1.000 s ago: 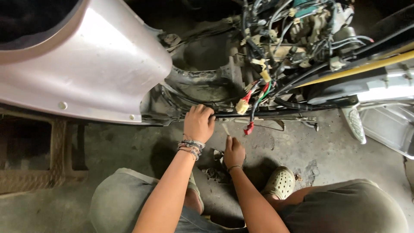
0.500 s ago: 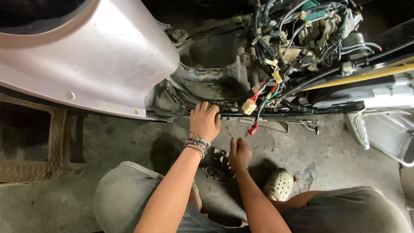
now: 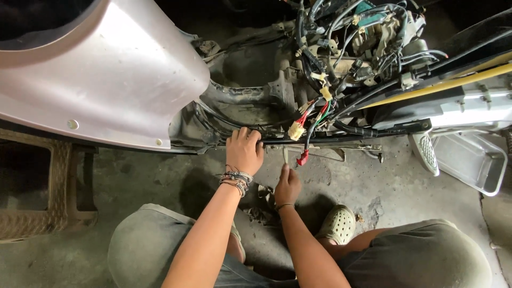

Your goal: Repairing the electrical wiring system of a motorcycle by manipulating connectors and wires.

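A stripped scooter with a silver body panel [image 3: 106, 74] and exposed wiring [image 3: 341, 58] stands in front of me on a concrete floor. My left hand [image 3: 244, 150], with bead bracelets at the wrist, grips the dark lower frame rail [image 3: 368, 133] of the scooter. My right hand [image 3: 288, 184] is lower, closed around a thin metal tool [image 3: 285, 156] that points up toward the frame. A cream connector [image 3: 295, 130] and a red connector [image 3: 303, 158] hang from loose wires just right of my hands.
A grey metal tray [image 3: 469, 160] lies on the floor at the right, beside a footrest [image 3: 425, 152]. A brown patterned crate [image 3: 37, 186] sits at the left. My knees in grey shorts and a pale clog [image 3: 337, 224] are below.
The view has shifted slightly. My left hand stays on the frame rail; my right hand has risen a little toward the frame with the tool.
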